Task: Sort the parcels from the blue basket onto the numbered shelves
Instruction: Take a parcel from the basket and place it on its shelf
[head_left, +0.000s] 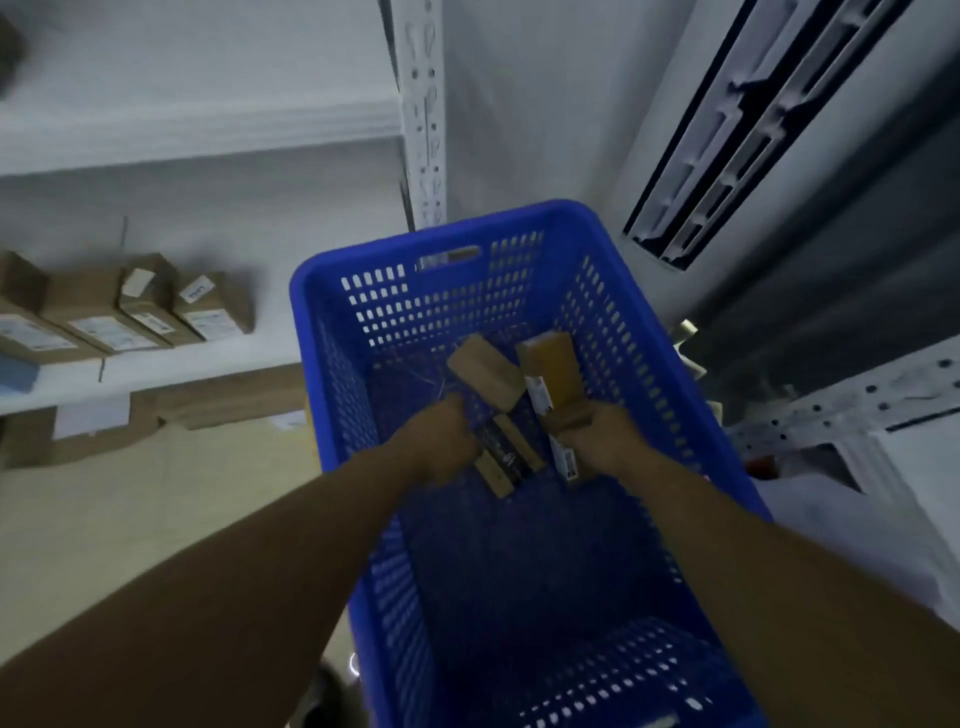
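Head view: blue perforated plastic basket (431, 238); left hand (441, 441) clutching slim brown cardboard parcel (506, 460), right hand (605, 441) clutching white-labelled cardboard parcel (565, 457).

Both bare arms reach forward and down from the near edge, converging toward the middle. The left forearm (291, 525) comes in from the near left, the right forearm (727, 525) from the near right, both nearly straight. The left hand (441, 441) shows its back to the camera, its fingers curled round a slim brown parcel (506, 460) that juts out to its right. The right hand (602, 441), level with it and a little apart, also has its fingers curled, gripping a labelled parcel (565, 460) at its left side. Motion blur hides the individual fingertips.
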